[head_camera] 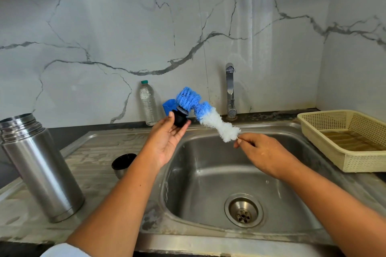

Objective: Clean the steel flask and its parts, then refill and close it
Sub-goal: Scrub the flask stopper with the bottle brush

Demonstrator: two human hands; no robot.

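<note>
Blue-and-white brush (205, 113), black stopper (180, 118)

Dark tabletop (62, 134) with a steel sink unit (208, 175) set into it.
On the drainboard (98, 152) left of the basin, a steel flask (39, 169) is stood upright with its mouth uncovered, and a small steel cup (123, 165) with a black inside is placed near it, close to the basin's edge. At the back wall, a clear plastic bottle (148, 103) and a blue plastic holder (168, 107) are kept just beside each other. A cream perforated basket (355, 162) is set on the right.
</note>
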